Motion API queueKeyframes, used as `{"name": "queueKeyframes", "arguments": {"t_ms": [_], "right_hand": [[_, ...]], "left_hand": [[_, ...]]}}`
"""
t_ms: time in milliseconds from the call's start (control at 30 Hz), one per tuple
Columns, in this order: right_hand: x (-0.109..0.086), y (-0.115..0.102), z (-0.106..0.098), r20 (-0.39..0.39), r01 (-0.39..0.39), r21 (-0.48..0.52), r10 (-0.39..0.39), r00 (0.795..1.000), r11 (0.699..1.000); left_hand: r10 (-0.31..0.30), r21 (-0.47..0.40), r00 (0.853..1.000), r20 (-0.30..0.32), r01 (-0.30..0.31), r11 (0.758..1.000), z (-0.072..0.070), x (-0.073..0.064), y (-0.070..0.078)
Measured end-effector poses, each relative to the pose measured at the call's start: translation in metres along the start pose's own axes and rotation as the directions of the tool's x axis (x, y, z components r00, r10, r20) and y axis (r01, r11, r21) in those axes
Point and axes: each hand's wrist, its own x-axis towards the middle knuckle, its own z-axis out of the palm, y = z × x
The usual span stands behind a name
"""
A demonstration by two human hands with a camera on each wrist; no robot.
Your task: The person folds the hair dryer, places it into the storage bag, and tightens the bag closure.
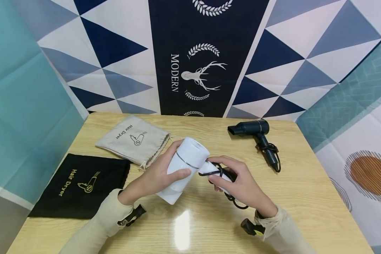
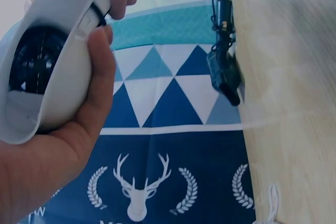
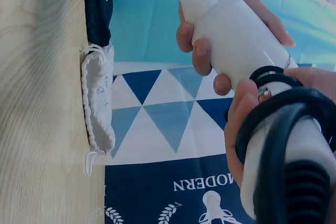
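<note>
A white hair dryer (image 1: 186,158) is held above the table between both hands. My left hand (image 1: 165,169) grips its barrel, with the thumb across the front; in the left wrist view the dark inside of its nozzle (image 2: 37,59) shows. Around the handle (image 3: 283,156) curl the fingers of my right hand (image 1: 238,180). A black cord (image 3: 273,140) is wound round that handle. Left of the hands lie a beige drawstring bag (image 1: 134,139) and a black bag (image 1: 82,187), both printed "Hair Dryer".
A black hair dryer (image 1: 257,137) with its cord wrapped on the handle lies at the table's back right. The wooden table (image 1: 304,197) meets a patterned cloth wall (image 1: 197,70) at the back. Teal cloth (image 1: 25,106) hangs at the left.
</note>
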Motion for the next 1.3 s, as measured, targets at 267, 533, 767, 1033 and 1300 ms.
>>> {"name": "queueKeyframes", "arguments": {"t_ms": [267,533,767,1033,1300], "right_hand": [[-0.001,-0.003,0.006,-0.064,0.041,-0.008,-0.041,0.997,0.999],[-0.003,-0.003,0.01,-0.13,0.08,-0.007,-0.081,0.988,0.997],[-0.003,-0.002,0.014,-0.162,0.076,0.007,-0.074,0.984,0.997],[-0.005,-0.001,0.017,-0.194,0.066,0.01,-0.063,0.979,0.998],[-0.003,0.001,0.031,-0.314,0.101,0.093,-0.067,0.947,0.991]], "left_hand": [[0.054,-0.016,0.997,-0.049,-0.054,0.998,0.005,-0.003,-0.001],[0.083,-0.034,0.995,-0.051,-0.085,0.996,0.005,-0.002,0.001],[0.078,-0.036,0.995,-0.059,-0.08,0.996,0.006,-0.002,-0.002],[0.076,-0.035,0.994,-0.08,-0.079,0.996,0.007,-0.002,-0.002],[0.082,-0.171,0.981,-0.178,-0.113,0.979,0.022,0.001,-0.005]]}}
